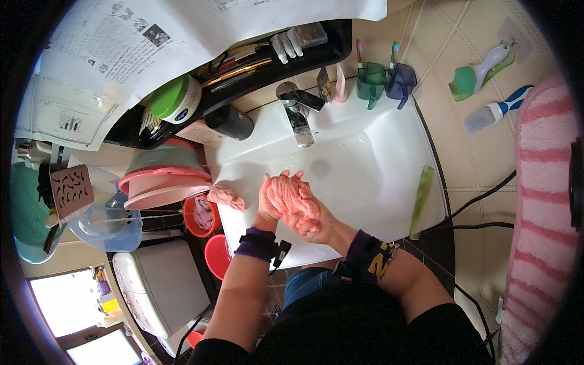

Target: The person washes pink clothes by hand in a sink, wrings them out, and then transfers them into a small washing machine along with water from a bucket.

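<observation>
Both of my hands are together over the front left part of a white washbasin [356,219], gripping a bunched, wet-looking pink cloth [292,196]. My left hand [268,200] holds its left side, and my right hand [321,226] is pressed to its lower right side. Behind the hands stands a chrome faucet [299,118], its spout over the basin near the drain. A second bunched pink cloth [226,197] lies on the basin's left rim. A green comb [420,200] rests along the right rim.
Toothbrush cups [371,84], a pink tube [340,86] and a black container [230,122] stand at the basin's back. Pink basins [166,187] and red buckets [216,255] are left. Brushes [486,116] and a striped pink towel [543,196] hang right. Black cables [483,200] run beside the basin.
</observation>
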The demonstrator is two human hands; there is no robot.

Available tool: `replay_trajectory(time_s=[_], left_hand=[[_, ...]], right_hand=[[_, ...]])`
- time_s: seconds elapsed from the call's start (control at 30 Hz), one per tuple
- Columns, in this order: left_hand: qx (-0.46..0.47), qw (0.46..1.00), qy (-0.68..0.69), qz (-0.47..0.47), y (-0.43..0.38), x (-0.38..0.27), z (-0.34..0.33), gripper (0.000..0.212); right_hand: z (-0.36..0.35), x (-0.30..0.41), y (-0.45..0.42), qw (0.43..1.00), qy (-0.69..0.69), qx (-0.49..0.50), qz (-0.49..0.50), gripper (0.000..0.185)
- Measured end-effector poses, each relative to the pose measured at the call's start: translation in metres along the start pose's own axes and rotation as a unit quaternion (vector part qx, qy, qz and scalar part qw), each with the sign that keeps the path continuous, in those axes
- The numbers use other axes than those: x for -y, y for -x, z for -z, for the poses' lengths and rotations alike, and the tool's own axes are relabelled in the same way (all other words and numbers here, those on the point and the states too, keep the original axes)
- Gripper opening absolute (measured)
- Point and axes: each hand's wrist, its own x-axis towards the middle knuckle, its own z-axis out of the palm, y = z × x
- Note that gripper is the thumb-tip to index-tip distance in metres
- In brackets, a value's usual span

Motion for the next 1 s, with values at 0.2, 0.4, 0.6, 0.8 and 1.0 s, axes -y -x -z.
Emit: replay_trajectory(time_s=[0.2,0.4,0.6,0.8,1.0], left_hand=[[-0.090,0.986,-0.115,0.083,-0.019,-0.018,-0.024,0.018],[-0.198,0.930,-0.297,0.092,-0.034,-0.020,-0.040,0.014],[-0.252,0.838,-0.480,0.067,-0.044,-0.014,-0.028,0.023],[-0.278,0.593,-0.755,0.039,-0.048,-0.004,-0.001,0.012],[-0.318,0.453,-0.831,0.056,-0.047,0.014,0.018,0.010]], right_hand=[[0.013,0.030,0.004,0.984,0.150,-0.084,-0.039,0.050],[0.000,0.033,0.005,0.867,0.451,-0.212,0.000,0.043],[-0.015,0.028,0.001,0.713,0.634,-0.300,0.012,0.031],[0.009,0.034,-0.012,0.640,0.718,-0.265,0.066,0.028],[0.039,0.039,-0.026,0.355,0.911,-0.188,0.095,0.014]])
